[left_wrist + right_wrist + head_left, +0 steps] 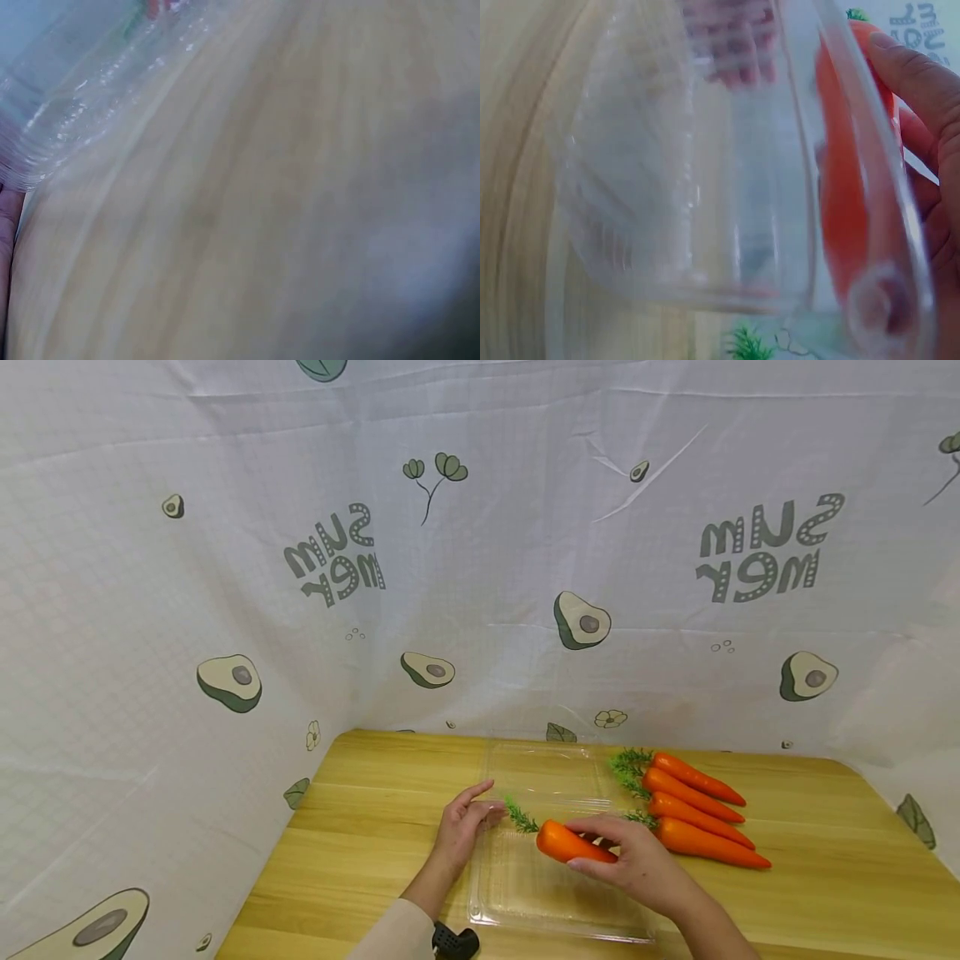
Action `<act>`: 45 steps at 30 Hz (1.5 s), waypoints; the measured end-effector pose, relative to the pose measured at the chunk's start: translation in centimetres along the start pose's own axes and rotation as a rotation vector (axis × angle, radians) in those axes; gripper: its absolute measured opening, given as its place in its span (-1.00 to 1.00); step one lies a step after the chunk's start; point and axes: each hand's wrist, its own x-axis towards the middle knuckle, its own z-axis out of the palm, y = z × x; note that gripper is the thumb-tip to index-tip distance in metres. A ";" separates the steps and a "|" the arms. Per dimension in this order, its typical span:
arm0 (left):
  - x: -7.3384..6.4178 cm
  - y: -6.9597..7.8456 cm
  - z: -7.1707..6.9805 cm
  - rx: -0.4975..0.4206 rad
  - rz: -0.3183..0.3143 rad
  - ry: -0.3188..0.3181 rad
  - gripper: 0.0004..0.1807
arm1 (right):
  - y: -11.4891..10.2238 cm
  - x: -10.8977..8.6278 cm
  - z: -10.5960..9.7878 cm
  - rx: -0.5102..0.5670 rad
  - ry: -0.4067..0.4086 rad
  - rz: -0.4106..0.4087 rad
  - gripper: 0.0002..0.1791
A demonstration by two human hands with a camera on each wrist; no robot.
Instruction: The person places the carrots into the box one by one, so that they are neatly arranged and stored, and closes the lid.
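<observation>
My right hand (pixel 637 864) grips an orange carrot (pixel 573 843) by its body, thumb on the near side. The carrot, with its green leafy top (pixel 521 817) pointing left, is held over a clear plastic box (pixel 562 931). Through the box's transparent wall, the right wrist view shows the carrot (pixel 844 172) beside the fingers. My left hand (pixel 459 831) rests at the box's left edge near the hinge, its fingers extended and holding nothing. In the left wrist view, only a finger (pixel 7 225) shows beside the box's corner (pixel 30 169).
Several more carrots (pixel 701 812) lie in a row right of the box, tips pointing right. The box's clear lid (pixel 547 768) lies folded back behind it. A wooden table (pixel 360 827) meets a white printed curtain (pixel 487 568) at the back and sides.
</observation>
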 end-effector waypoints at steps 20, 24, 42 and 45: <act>-0.1 0.1 -0.1 0.101 0.007 0.014 -0.50 | 0.0 0.4 2.8 -0.005 -0.151 -0.060 -0.53; -0.1 0.0 -0.1 0.070 -0.011 0.014 -0.49 | 0.0 0.5 3.1 -0.026 -0.188 -0.048 -0.54; 0.1 -0.4 -0.2 0.022 0.013 -0.005 -0.49 | 0.7 1.1 4.3 0.095 -0.397 0.084 -0.69; 0.1 -0.4 -0.2 0.019 0.011 -0.002 -0.49 | 0.7 1.1 4.4 0.106 -0.412 0.092 -0.71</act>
